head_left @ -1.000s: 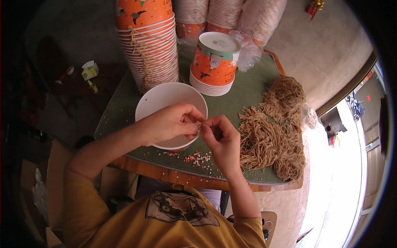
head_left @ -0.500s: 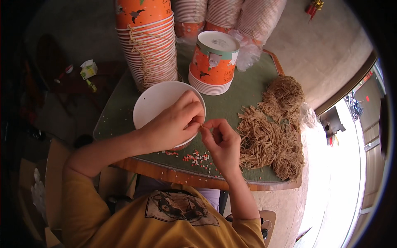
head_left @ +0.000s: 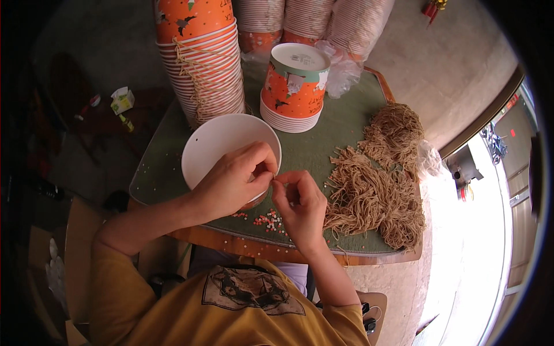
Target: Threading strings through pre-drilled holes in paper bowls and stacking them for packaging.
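A white-lined paper bucket (head_left: 210, 141) leans with its open mouth tilted up in front of me. My left hand (head_left: 236, 179) is closed in a pinch at the bucket's right rim, its wrist across the near side. Against its fingertips, my right hand (head_left: 303, 210) pinches too, thumb and forefinger together. A thin tan cord seems to be between the two sets of fingertips; most of it is hidden. Below my right hand a loose strand (head_left: 341, 252) hangs at the table edge. To the right lies a heap of tan cords (head_left: 375, 193).
A tall stack of orange buckets (head_left: 202, 69) strung with cords stands at back left. Upside-down buckets (head_left: 294, 86) sit behind the open one, with plastic-wrapped stacks (head_left: 311, 23) farther back. Small orange and white dots (head_left: 268, 220) are scattered on the green tabletop (head_left: 346, 127).
Both hands have shifted slightly left in the picture, along with the bucket and the stacks. The left hand has lowered a little, and the fingertips still meet.
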`<state>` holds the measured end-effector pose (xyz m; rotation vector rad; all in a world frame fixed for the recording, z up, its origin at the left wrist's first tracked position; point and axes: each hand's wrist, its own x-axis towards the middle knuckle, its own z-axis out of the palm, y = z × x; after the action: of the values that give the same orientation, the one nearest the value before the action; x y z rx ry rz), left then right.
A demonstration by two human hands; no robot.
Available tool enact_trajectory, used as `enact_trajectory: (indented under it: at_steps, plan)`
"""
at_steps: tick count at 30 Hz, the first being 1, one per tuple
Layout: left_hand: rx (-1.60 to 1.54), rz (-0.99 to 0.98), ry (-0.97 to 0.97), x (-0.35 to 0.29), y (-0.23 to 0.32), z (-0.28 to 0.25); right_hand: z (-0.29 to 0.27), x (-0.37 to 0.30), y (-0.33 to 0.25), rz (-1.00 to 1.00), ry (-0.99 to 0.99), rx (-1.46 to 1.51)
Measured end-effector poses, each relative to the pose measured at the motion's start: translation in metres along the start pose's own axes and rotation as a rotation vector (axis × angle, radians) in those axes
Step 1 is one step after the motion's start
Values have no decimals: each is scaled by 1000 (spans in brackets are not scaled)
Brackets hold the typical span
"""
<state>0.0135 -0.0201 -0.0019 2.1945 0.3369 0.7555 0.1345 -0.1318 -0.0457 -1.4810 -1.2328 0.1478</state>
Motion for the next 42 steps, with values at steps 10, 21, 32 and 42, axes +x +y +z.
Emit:
enact_trajectory:
  at_steps: [10,21,32,42]
  plan:
    - [-42,44,-98,6,-1,0,5,2,12,248,3,483]
    - [-203,-60,-190,12,-13,-5,-9,8,9,-5,-10,90]
    - [-155,-132,-251,7,-2,-3,-23,26,11,547,-356,644]
    - [-185,-128,-253,9,-6,-3,-18,11,11,341,-264,524]
